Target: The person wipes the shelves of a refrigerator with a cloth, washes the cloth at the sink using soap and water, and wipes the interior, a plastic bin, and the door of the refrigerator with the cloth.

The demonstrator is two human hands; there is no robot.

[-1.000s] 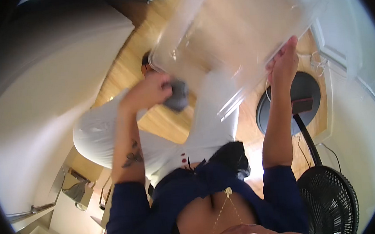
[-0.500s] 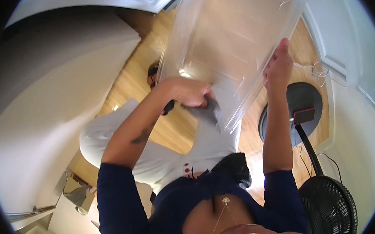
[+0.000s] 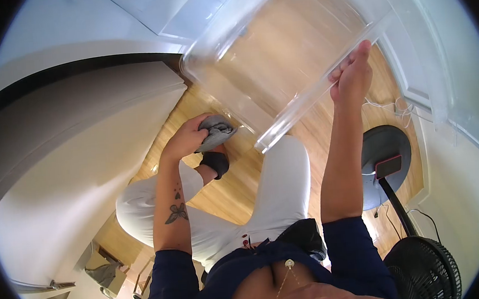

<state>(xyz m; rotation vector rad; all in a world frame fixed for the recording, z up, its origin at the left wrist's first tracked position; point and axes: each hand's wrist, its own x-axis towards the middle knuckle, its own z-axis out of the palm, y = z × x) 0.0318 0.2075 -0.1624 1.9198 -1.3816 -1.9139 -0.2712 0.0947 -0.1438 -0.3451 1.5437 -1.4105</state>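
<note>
My left hand (image 3: 185, 138) is closed around a bunched grey cloth (image 3: 217, 131), beside the near left corner of a large clear plastic bin (image 3: 283, 56). There is a gap between the cloth and the bin. My right hand (image 3: 353, 77) grips the bin's long right edge, with the thumb outside and the fingers curled against the side. The bin hangs tilted above the floor, and wood flooring shows through its see-through base. Its far end reaches the top of the view.
A black fan (image 3: 423, 267) on a pole stands at right, its round base (image 3: 386, 149) on the wood floor (image 3: 235, 169). A red-edged device (image 3: 388, 167) sits on the pole. White cable (image 3: 402, 108) lies by the wall. A large pale dark-edged piece (image 3: 91, 127) fills the left.
My left hand has moved left with the cloth, away from the bin. The bin has turned, its near end swinging left and up, while my right hand still holds its edge.
</note>
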